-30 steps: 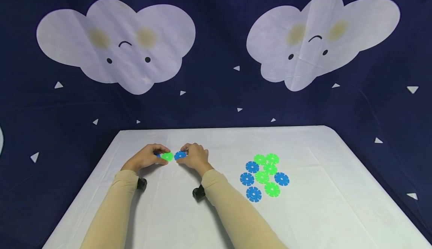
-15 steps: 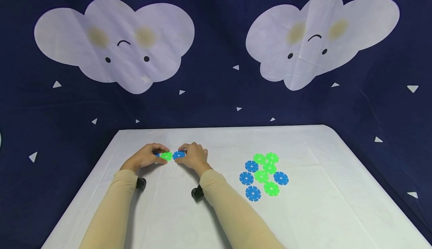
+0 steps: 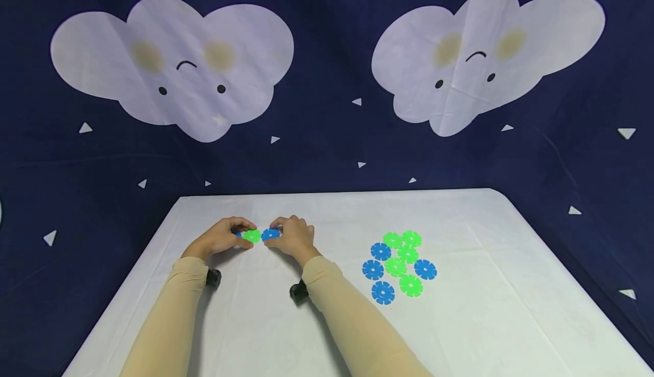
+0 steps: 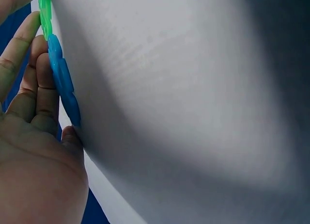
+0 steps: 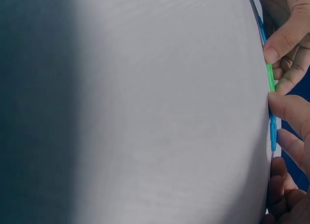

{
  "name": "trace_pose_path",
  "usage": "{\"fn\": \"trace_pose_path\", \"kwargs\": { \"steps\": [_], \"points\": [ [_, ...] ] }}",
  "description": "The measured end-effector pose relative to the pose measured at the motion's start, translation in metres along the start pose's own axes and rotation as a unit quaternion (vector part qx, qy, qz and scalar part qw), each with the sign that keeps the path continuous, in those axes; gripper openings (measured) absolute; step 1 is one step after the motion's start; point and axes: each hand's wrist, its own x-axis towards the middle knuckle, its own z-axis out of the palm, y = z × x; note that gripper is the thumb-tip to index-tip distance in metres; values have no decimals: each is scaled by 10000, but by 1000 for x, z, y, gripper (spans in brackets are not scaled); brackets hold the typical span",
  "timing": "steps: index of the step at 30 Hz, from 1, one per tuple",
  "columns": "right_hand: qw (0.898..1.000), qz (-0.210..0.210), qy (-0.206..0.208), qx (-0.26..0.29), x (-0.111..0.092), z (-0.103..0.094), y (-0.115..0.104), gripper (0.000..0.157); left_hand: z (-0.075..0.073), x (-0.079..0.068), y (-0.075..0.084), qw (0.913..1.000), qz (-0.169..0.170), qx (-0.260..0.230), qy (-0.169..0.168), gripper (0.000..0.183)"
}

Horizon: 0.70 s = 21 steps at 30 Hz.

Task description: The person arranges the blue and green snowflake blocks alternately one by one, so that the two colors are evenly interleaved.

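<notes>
Near the table's far left, my left hand (image 3: pixel 219 238) pinches a green notched flower-shaped plastic disc (image 3: pixel 252 236) between thumb and fingers. A blue disc (image 4: pixel 63 81) adjoins the green one on the palm side; in the head view the left hand hides most of it. My right hand (image 3: pixel 295 238) pinches another blue disc (image 3: pixel 270 234) by its edges. This one lies edge to edge with the green disc, making a row of blue, green, blue. Whether their notches interlock cannot be told. In the right wrist view the discs appear edge-on, low over the cloth.
Several loose green discs (image 3: pixel 395 267) and blue discs (image 3: pixel 373 269) lie in a cluster right of the right hand, some touching or overlapping. A white cloth (image 3: pixel 490 309) covers the table. Behind it hangs a dark blue curtain (image 3: pixel 327 155) printed with clouds.
The right hand has edged very slightly left with its blue disc, against the green disc. The head view has shifted a little. The left hand keeps its hold; the loose discs lie as before.
</notes>
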Motion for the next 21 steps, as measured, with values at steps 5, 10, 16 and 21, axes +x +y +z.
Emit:
{"fn": "trace_pose_path", "kwargs": {
  "steps": [5,10,16,21],
  "points": [
    [9999,-64,-13,-144,1,1,0,47,0,0,1,10000,84,17,-22,51],
    [9998,-153,-54,-119,0,-2,1,49,0,1,3,9999,126,41,-41,50],
    [9987,-298,-419,52,1,-13,4,59,0,2,4,9999,114,111,-51,51],
    [9927,-542,-967,483,3,-35,11,55,0,3,6,9997,38,215,-91,53]
  ]
}}
